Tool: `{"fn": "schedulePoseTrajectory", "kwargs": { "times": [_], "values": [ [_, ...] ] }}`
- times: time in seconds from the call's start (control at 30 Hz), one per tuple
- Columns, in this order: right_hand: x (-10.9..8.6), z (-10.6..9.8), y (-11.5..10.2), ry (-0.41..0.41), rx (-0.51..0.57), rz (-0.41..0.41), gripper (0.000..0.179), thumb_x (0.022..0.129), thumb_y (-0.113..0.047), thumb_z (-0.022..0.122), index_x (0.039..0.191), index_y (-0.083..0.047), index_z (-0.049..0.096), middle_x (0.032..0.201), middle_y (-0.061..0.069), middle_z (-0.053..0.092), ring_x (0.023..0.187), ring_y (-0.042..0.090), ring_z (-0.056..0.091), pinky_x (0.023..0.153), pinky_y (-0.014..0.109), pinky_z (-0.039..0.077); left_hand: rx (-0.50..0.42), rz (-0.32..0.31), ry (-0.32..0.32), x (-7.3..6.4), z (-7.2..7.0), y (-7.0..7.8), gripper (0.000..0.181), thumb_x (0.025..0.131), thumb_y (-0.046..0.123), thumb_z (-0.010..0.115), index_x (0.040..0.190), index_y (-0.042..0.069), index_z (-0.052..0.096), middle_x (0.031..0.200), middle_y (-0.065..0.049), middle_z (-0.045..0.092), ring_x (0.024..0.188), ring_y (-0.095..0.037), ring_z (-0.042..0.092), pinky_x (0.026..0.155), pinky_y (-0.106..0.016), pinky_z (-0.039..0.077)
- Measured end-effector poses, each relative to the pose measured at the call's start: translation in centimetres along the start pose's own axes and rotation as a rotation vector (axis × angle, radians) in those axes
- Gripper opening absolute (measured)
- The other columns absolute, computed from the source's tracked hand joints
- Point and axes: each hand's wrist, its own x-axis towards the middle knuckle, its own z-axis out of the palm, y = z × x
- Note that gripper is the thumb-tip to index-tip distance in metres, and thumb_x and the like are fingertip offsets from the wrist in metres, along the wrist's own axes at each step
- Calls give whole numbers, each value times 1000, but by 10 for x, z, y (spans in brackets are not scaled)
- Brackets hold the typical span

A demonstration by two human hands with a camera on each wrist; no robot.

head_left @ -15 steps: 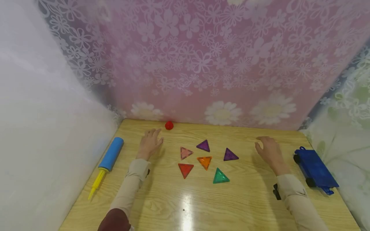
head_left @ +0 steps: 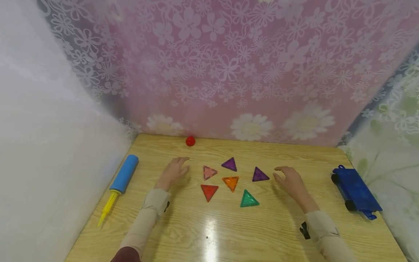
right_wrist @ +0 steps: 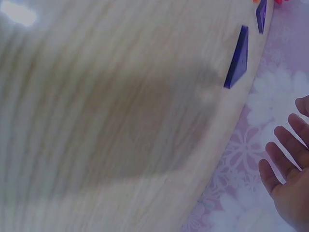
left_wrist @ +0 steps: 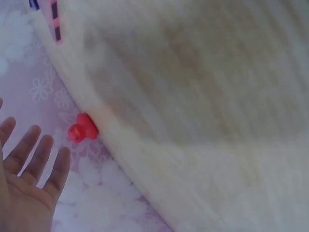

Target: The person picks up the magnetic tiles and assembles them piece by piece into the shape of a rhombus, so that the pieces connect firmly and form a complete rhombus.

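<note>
Several translucent triangle tiles lie flat mid-table in the head view: a pink one (head_left: 209, 172), a red one (head_left: 209, 192), an orange one (head_left: 231, 183), a green one (head_left: 249, 199), and two purple ones, one farther back (head_left: 230, 164) and one to the right (head_left: 260, 174). My left hand (head_left: 172, 173) hovers left of the pink tile, fingers spread and holding nothing. On the other side, my right hand (head_left: 290, 182) is just right of the right purple tile (right_wrist: 238, 59), its fingers loosely bent around nothing.
A small red rubber duck (left_wrist: 83, 129) sits at the table's back edge. Along the left side lies a blue and yellow pump (head_left: 126, 174). A blue toy trailer with black wheels (head_left: 357, 191) stands at the right. Flowered cloth (head_left: 242, 72) hangs behind the wooden table (head_left: 183, 233).
My right hand has moved left and a little nearer to me, toward the purple tile. The left hand has shifted slightly right and nearer to me. The tiles lie as before.
</note>
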Motion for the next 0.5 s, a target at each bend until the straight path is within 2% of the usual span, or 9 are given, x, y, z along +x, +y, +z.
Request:
{"fn": "schedulePoseTrajectory", "kwargs": {
  "times": [0.13,0.27,0.5],
  "values": [
    [-8,8,-6,-30,42,-7,32,93,-17,60,117,5,61,116,26,61,108,45,52,90,59,42,-27,26,5,-7,8,1,41,98,24,51,135,5,50,131,-20,53,122,-38,47,102,-50,38],
    [-14,14,-11,-42,68,-63,31,91,-15,63,115,5,62,114,25,62,108,44,54,90,58,43,-69,54,-15,-14,17,4,40,97,22,53,134,5,51,129,-18,55,120,-36,49,101,-49,39],
    [-23,30,-16,-75,134,-157,32,89,-15,66,113,6,63,114,23,63,108,44,55,92,59,42,-100,98,-63,-27,35,13,42,98,31,51,135,9,51,131,-11,55,123,-31,49,103,-49,38]
  ]
}}
